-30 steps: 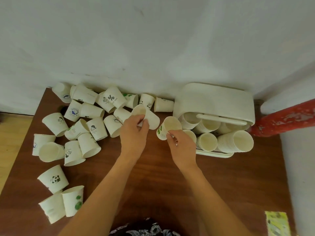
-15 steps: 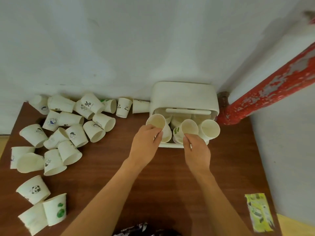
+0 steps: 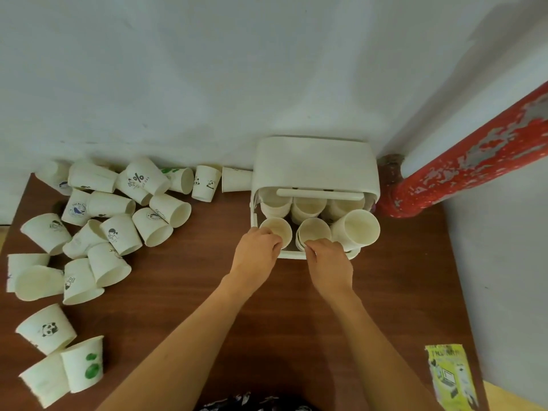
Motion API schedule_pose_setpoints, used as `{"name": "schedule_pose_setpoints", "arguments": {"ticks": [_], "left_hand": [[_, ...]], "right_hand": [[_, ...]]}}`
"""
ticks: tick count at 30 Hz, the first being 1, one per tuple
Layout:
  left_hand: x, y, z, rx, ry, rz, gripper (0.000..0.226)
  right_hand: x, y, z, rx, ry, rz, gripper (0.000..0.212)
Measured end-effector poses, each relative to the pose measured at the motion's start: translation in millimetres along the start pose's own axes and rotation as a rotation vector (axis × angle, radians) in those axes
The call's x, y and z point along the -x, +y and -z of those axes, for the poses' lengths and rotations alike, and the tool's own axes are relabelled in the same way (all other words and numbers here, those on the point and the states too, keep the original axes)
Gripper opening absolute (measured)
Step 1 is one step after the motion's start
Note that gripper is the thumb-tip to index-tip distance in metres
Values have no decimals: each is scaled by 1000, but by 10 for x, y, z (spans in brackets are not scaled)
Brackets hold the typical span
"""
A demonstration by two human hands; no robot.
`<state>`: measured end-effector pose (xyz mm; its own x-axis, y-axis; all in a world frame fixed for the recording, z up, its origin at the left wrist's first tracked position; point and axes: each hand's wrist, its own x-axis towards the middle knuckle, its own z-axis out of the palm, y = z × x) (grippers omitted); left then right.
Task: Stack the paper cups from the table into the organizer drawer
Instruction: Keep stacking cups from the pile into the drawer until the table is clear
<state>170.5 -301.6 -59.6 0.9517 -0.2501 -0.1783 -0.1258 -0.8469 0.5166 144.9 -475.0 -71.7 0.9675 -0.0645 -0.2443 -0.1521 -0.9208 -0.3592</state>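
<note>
Both hands have lowered their cups into the drawer (image 3: 296, 254): left hand (image 3: 255, 250) fingers pinch one cup (image 3: 277, 229), right hand (image 3: 330, 262) fingers pinch another cup (image 3: 314, 229).

Bare forearms; dark garment (image 3: 252, 404), perhaps floral-patterned.

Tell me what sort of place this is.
Probably a plain back room or utility corner, not a tidy kitchen: a brown wooden table pushed against a bare white wall, a red pipe with peeling paint in the corner, and loose paper cups beside a white organizer.
</note>
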Motion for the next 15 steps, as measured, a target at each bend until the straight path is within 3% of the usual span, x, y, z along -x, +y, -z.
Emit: {"name": "schedule_pose_setpoints", "arguments": {"ticks": [9,15], "left_hand": [[-123,-98,-218,-11,-78,18,20],[103,-178,23,110,58,5,20]], "right_hand": [[-84,52,-147,56,-71,-17,23],[115,-182,-124,-168,52,-36,26]]}}
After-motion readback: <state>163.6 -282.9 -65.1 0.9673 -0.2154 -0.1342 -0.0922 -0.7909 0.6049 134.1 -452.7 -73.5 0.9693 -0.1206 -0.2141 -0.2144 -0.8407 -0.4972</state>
